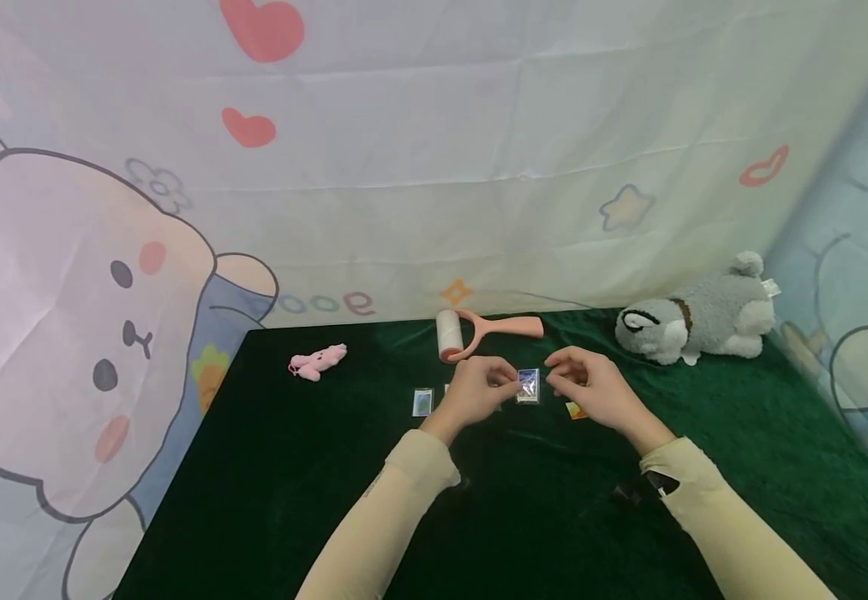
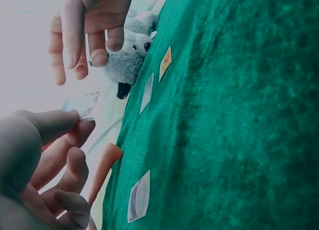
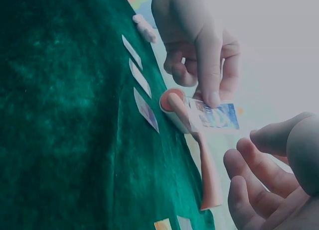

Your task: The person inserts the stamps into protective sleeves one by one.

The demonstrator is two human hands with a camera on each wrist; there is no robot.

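Between thumb and fingertips, my left hand (image 1: 479, 387) pinches a small blue picture card (image 1: 528, 387) in a clear sleeve, raised above the green cloth. Its bright printed face shows in the right wrist view, where the card (image 3: 219, 116) projects from the fingers. My right hand (image 1: 595, 385) hovers just right of the card, fingers loosely bent and holding nothing. Below the hands lie several flat cards: a blue-green one (image 1: 422, 402) on the left, a purplish one (image 3: 145, 110) nearby, and an orange one (image 1: 576, 411) under the right hand beside a pale one (image 2: 147, 93).
A lint roller (image 1: 509, 327) with a pink-orange handle lies behind the hands. A small pink plush (image 1: 319, 362) is at the back left, and a grey plush animal (image 1: 719, 325) lies at the back right. A printed curtain (image 1: 419, 167) hangs behind the green-covered table (image 1: 269, 467).
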